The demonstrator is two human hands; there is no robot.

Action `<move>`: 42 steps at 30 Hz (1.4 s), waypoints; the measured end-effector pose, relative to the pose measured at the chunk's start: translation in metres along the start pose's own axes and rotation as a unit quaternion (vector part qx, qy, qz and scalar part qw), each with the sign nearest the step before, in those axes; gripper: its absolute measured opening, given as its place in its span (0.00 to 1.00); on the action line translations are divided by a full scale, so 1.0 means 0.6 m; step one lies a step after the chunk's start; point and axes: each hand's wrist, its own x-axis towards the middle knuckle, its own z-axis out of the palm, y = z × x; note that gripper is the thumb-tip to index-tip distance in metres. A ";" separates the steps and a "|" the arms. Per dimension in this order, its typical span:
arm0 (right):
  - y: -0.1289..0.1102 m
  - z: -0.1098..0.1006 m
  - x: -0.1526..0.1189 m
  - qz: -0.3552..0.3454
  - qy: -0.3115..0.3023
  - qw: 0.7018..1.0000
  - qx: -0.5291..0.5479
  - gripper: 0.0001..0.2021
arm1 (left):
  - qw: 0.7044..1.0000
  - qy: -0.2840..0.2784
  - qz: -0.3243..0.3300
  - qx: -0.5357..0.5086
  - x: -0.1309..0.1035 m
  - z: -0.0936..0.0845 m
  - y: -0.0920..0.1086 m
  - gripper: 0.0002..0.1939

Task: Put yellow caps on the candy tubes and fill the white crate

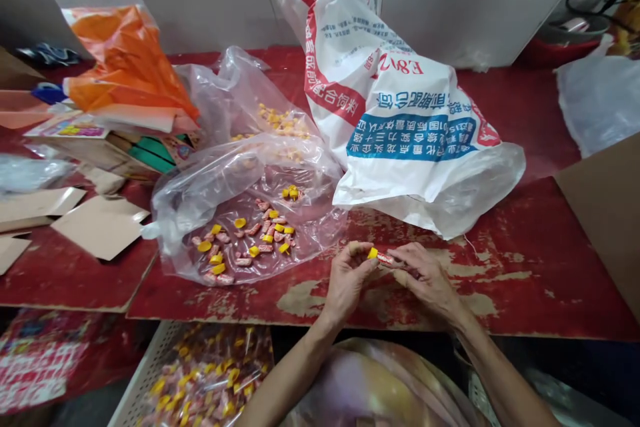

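Note:
Between my two hands, just above the front part of the red table, is a small red-and-white patterned tube (385, 258) with a yellow cap (373, 253). My left hand (351, 273) pinches the capped end between thumb and fingers. At the other end, my right hand (425, 275) has its fingers closed on the tube's body. To the left, a clear plastic bag (185, 207) lies with its mouth spread, and several similar tubes and yellow caps (240, 222) rest on it. Yellow caps (283, 121) also show in the bag's rear part.
A large white printed sack (410, 113) lies behind my hands. At left are an orange packet (120, 53), a box (95, 140) and cardboard pieces (100, 223). Below the table edge, a white crate (143, 373) holds many capped tubes. A cardboard box (607, 207) stands at right.

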 end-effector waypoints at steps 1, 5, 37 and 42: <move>0.001 0.005 0.003 -0.013 -0.004 1.000 -0.007 0.15 | 1.000 0.008 0.004 0.010 -0.002 -0.004 -0.004 0.16; -0.001 0.024 0.014 -0.053 -0.001 0.998 -0.021 0.15 | 0.989 0.024 0.075 0.125 -0.010 -0.011 -0.012 0.12; 0.009 0.020 0.035 0.036 -0.304 0.808 -0.504 0.10 | 0.932 0.048 0.163 0.321 -0.026 -0.039 -0.045 0.14; 0.021 0.054 0.013 -0.039 -0.100 0.954 -0.281 0.16 | 0.926 -0.010 0.168 0.339 -0.044 -0.052 -0.045 0.15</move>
